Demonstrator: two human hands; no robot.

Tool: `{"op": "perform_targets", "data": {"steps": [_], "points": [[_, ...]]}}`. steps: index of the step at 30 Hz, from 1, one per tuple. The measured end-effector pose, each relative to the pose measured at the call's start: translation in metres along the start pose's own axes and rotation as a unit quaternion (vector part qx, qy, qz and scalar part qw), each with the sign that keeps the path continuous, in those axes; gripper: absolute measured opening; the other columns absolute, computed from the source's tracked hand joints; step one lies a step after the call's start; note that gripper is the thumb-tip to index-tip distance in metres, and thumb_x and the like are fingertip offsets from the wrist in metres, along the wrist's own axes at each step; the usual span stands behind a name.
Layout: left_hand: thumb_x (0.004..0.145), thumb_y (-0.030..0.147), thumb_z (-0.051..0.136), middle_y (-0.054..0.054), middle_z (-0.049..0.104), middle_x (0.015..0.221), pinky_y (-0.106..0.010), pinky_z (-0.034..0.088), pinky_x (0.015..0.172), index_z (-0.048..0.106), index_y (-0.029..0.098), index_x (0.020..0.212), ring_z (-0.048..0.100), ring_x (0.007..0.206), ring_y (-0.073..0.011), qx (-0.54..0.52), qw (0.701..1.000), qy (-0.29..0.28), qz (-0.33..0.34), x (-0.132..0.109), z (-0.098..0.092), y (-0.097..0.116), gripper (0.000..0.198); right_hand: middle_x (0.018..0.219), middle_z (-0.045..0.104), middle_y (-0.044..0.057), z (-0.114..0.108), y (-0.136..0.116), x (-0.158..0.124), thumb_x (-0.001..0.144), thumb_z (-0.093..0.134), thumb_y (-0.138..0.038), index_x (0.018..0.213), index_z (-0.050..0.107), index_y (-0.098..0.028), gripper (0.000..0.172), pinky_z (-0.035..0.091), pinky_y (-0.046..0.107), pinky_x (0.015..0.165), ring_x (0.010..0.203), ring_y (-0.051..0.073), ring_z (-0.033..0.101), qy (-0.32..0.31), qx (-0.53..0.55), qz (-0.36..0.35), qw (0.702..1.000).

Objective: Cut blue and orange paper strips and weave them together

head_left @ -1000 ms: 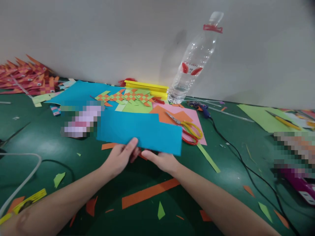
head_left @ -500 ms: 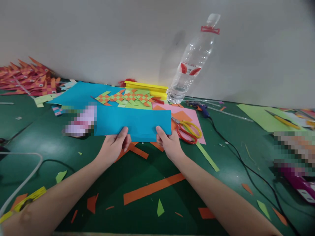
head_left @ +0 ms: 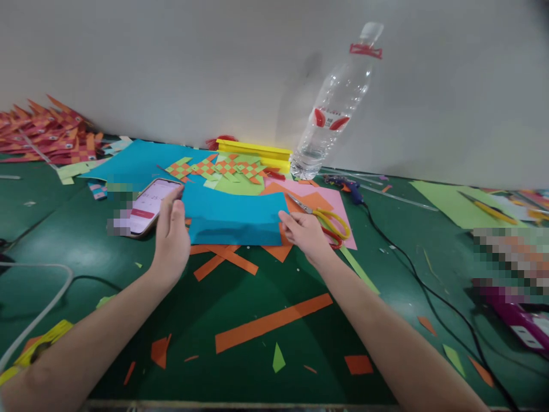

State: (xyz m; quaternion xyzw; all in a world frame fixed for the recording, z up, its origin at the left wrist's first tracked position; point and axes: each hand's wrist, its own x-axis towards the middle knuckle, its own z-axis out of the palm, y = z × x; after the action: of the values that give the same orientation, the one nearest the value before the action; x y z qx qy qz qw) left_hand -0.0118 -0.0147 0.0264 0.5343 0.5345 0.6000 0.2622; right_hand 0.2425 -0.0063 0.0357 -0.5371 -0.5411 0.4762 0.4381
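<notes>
Squaring blue paper, apparently, back from the surface's near edge.
Right grip pinches its right end; left grip's closure unclear. Next likely needs aligned edges.

Phone left of sheet, scissors right; bottle behind scissors; strip before sheet.

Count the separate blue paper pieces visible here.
2 can be told apart: the nearer blue piece, gripped by the right hand, and the farther blue piece, lying behind the phone. Extra layers may be hidden.
</notes>
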Motion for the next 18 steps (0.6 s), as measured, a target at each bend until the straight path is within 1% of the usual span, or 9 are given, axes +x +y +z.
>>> {"op": "perform_targets", "data": {"steps": [1, 2, 4, 5, 7, 8, 12, 15, 18], "points": [[0.098, 0.04, 0.037, -0.006, 0.057, 0.118, -0.027, 0.048, 0.086, 0.057, 0.023, 0.105, 0.057, 0.108, -0.0183, 0.015, 0.996, 0.057, 0.059, 0.001, -0.001, 0.003, 0.026, 0.042, 0.033, -0.008, -0.001, 0.001, 0.001, 0.077, 0.061, -0.059, 0.053, 0.045, -0.02, 0.049, 0.019, 0.024, 0.042, 0.04, 0.006, 0.026, -0.013, -0.035, 0.009, 0.999], [0.097, 0.034, 0.039, -0.006, 0.054, 0.123, -0.029, 0.045, 0.092, 0.054, 0.023, 0.111, 0.054, 0.113, -0.0193, 0.039, 0.99, 0.081, 0.113, 0.001, -0.002, 0.007, 0.023, 0.042, 0.035, -0.007, -0.001, 0.001, 0.002, 0.078, 0.061, -0.058, 0.051, 0.045, -0.02, 0.049, 0.019, 0.025, 0.042, 0.04, 0.007, 0.028, -0.021, -0.079, 0.005, 0.997], [0.096, 0.025, 0.039, -0.009, 0.054, 0.121, -0.037, 0.04, 0.1, 0.051, 0.02, 0.119, 0.052, 0.115, -0.0217, 0.084, 0.967, 0.112, 0.214, 0.0, -0.004, 0.015, 0.026, 0.042, 0.037, -0.005, -0.001, 0.0, 0.002, 0.077, 0.062, -0.056, 0.045, 0.041, -0.021, 0.052, 0.019, 0.026, 0.044, 0.041, 0.008, 0.029, -0.017, -0.197, -0.033, 0.98], [0.095, 0.022, 0.04, -0.01, 0.055, 0.119, -0.039, 0.04, 0.1, 0.052, 0.018, 0.117, 0.052, 0.113, -0.0232, 0.111, 0.955, 0.101, 0.255, -0.001, -0.004, 0.018, 0.026, 0.041, 0.036, -0.004, -0.001, -0.002, 0.002, 0.077, 0.063, -0.056, 0.042, 0.038, -0.021, 0.055, 0.018, 0.027, 0.044, 0.041, 0.008, 0.028, -0.001, -0.263, -0.054, 0.963], [0.092, 0.021, 0.044, -0.012, 0.058, 0.113, -0.042, 0.042, 0.095, 0.052, 0.016, 0.116, 0.053, 0.11, -0.0256, 0.17, 0.939, 0.006, 0.299, -0.004, -0.003, 0.021, 0.025, 0.039, 0.034, -0.003, -0.005, -0.01, 0.001, 0.078, 0.061, -0.057, 0.04, 0.033, -0.021, 0.06, 0.016, 0.029, 0.045, 0.04, 0.009, 0.026, 0.05, -0.382, -0.073, 0.92], [0.092, 0.022, 0.046, -0.013, 0.058, 0.114, -0.043, 0.043, 0.094, 0.05, 0.016, 0.118, 0.053, 0.11, -0.027, 0.211, 0.929, -0.067, 0.296, -0.006, -0.002, 0.02, 0.027, 0.04, 0.035, -0.003, -0.01, -0.015, 0.001, 0.081, 0.057, -0.059, 0.041, 0.034, -0.022, 0.059, 0.016, 0.029, 0.045, 0.04, 0.01, 0.028, 0.083, -0.425, -0.069, 0.899], [0.094, 0.025, 0.038, -0.012, 0.061, 0.116, -0.046, 0.043, 0.094, 0.049, 0.019, 0.12, 0.054, 0.113, -0.0285, 0.298, 0.874, -0.25, 0.291, -0.013, 0.006, 0.012, 0.028, 0.056, 0.056, 0.002, -0.038, -0.026, -0.005, 0.09, 0.039, -0.059, 0.06, 0.049, -0.022, 0.048, 0.028, 0.029, 0.05, 0.052, 0.016, 0.049, 0.15, -0.458, -0.09, 0.872], [0.096, 0.026, 0.035, -0.011, 0.062, 0.119, -0.044, 0.044, 0.095, 0.049, 0.019, 0.122, 0.054, 0.116, -0.0272, 0.309, 0.856, -0.323, 0.259, -0.016, 0.011, 0.006, 0.031, 0.072, 0.065, 0.005, -0.061, -0.015, -0.01, 0.084, 0.051, -0.05, 0.075, 0.056, -0.022, 0.03, 0.037, 0.031, 0.057, 0.066, 0.021, 0.059, 0.186, -0.509, -0.084, 0.836], [0.096, 0.027, 0.034, -0.013, 0.059, 0.127, -0.045, 0.043, 0.098, 0.046, 0.017, 0.128, 0.052, 0.121, -0.0271, 0.317, 0.85, -0.354, 0.226, -0.018, 0.012, 0.003, 0.035, 0.094, 0.066, 0.012, -0.075, 0.007, -0.014, 0.085, 0.049, -0.043, 0.092, 0.059, -0.019, 0.027, 0.045, 0.038, 0.072, 0.094, 0.03, 0.059, 0.174, -0.559, -0.118, 0.802]]}}
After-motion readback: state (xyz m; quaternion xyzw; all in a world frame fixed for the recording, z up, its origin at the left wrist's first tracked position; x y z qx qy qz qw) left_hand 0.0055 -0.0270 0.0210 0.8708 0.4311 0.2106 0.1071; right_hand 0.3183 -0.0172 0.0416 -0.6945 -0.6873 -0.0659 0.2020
